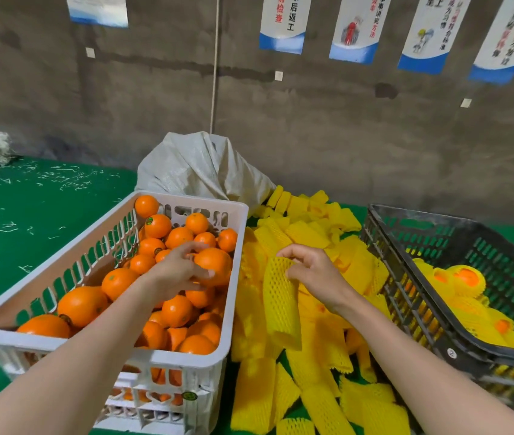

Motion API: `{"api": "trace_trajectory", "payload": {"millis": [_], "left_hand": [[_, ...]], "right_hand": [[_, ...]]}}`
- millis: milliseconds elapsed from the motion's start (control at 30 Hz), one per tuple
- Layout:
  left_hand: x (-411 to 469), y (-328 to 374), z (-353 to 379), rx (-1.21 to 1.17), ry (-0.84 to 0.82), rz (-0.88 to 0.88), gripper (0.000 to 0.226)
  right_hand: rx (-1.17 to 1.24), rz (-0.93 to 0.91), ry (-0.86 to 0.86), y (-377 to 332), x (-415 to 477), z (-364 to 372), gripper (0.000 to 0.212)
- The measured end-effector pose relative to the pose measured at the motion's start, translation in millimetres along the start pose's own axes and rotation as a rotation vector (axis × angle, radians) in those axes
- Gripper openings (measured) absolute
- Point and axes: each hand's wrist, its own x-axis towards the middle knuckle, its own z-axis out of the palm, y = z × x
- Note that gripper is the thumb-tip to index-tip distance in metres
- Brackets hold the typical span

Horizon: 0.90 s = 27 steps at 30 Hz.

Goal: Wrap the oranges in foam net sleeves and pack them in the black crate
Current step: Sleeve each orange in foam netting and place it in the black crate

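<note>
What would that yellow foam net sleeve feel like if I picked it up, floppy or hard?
Probably floppy: the yellow foam net sleeve hangs limp from the pinch of the right hand. It is likely very light, since fingertips alone carry it. Its open mesh looks soft, so it should squash rather than break.

The black crate (431,215) stands open-topped, with room above its wrapped oranges (465,281). Loose sleeves (305,233) heap between it and the white crate (180,357); a sack (199,164) blocks behind.
</note>
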Motion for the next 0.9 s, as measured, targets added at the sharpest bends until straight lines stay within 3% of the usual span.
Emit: {"api": "trace_trajectory", "payload": {"millis": [133,200,267,567,667,800,900], "left_hand": [[-30.3,24.3,14.0,-0.206,-0.138,0.223,0.068],[-44.2,32.6,26.5,-0.210,-0.188,0.290,0.070],[-53.7,36.9,40.5,-0.185,-0.209,0.329,0.074],[-72.9,37.9,83.2,-0.176,-0.234,0.365,0.072],[-71.8,35.8,96.1,-0.309,-0.257,0.340,0.087],[-71.6,34.1,121.6,-0.368,-0.119,0.273,0.063],[-68.2,28.4,137.4,-0.431,-0.082,0.237,0.063]], "right_hand": [[0.192,0.002,0.013,-6.5,-1.0,2.4,0.026],[0.306,0.012,0.006,-8.5,-2.4,4.7,0.008],[0.384,0.002,-0.010,-9.1,-4.4,5.7,0.011],[0.424,-0.061,-0.050,-2.5,-19.6,-12.9,0.013],[0.431,-0.050,-0.046,1.3,-27.7,-20.4,0.010],[0.460,-0.040,-0.042,2.2,-36.1,-29.4,0.028],[0.423,-0.061,-0.074,0.7,-41.1,-32.8,0.024]]}}
